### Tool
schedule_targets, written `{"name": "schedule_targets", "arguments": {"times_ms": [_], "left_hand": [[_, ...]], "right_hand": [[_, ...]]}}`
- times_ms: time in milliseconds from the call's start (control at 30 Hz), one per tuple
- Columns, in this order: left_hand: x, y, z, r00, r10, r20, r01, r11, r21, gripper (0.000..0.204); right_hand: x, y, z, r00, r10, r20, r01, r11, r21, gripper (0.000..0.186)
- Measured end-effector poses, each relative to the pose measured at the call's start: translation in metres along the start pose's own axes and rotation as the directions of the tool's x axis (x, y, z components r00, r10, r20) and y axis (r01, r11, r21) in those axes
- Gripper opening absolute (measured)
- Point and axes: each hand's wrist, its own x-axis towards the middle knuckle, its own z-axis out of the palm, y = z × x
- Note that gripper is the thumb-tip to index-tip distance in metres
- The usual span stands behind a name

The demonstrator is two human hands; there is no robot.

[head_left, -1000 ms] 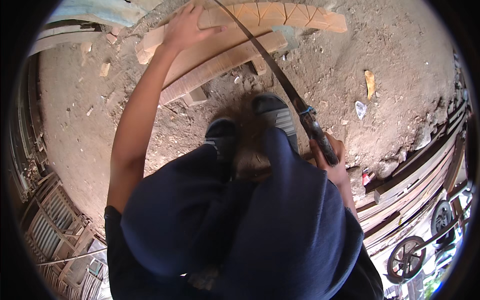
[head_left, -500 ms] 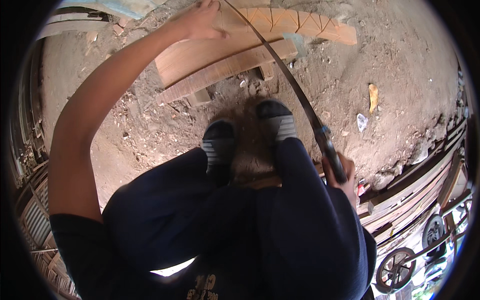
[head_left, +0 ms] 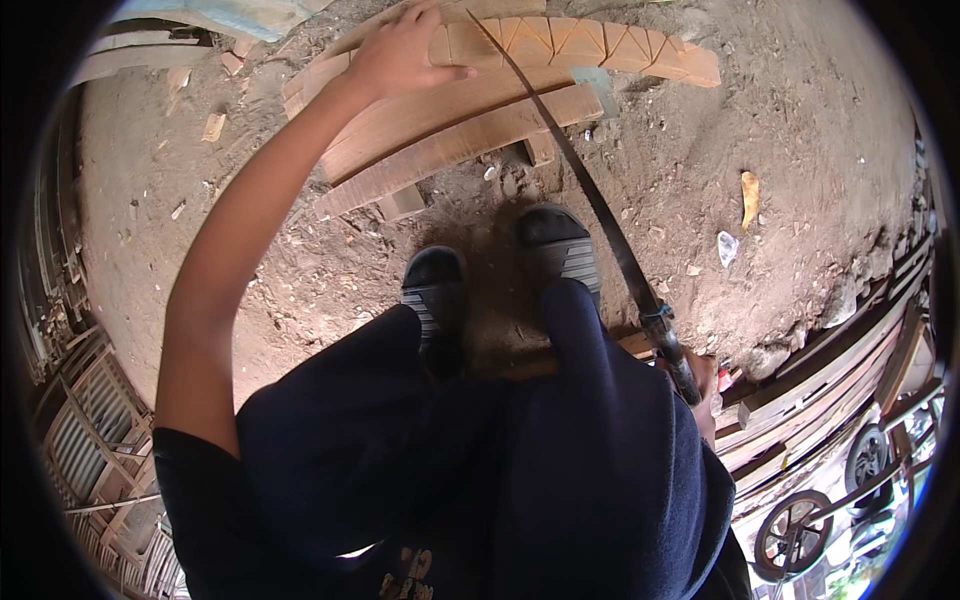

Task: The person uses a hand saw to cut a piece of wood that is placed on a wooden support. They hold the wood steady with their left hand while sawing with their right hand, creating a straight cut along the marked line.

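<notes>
A curved orange-brown wooden piece with zigzag cuts lies at the top, over wider boards raised on short blocks. My left hand rests on the curved piece's left part, fingers spread with the thumb out to the right. My right hand, partly hidden behind the dark handle and my knee, is closed on a long, narrow, dark saw. Its blade runs diagonally up to the curved piece, right of my left hand, with the tip over the cut section.
My sandalled feet stand on littered dirt. Stacked timber and wheels lie at the right. Slatted wooden structures are at the left, a pale sheet at the top left, and a yellow scrap right of my feet.
The saw has moved down and right toward me, its handle lower and its tip now visible. My left forearm has shifted; that hand stays on the wood. The whole view has moved slightly.
</notes>
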Motion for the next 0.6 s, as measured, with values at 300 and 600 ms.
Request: {"name": "schedule_targets", "arguments": {"times_ms": [300, 600], "left_hand": [[-0.004, 0.008, -0.002, 0.990, 0.020, -0.137, -0.024, 0.999, -0.030, 0.078], [-0.004, 0.002, -0.003, 0.976, 0.028, -0.218, -0.019, 0.999, 0.042, 0.074]], "right_hand": [[0.013, -0.012, 0.012, 0.991, 0.129, -0.030, -0.128, 0.991, 0.047, 0.011], [0.034, -0.013, 0.018, 0.997, 0.068, 0.035, -0.073, 0.988, 0.139, 0.010]]}}
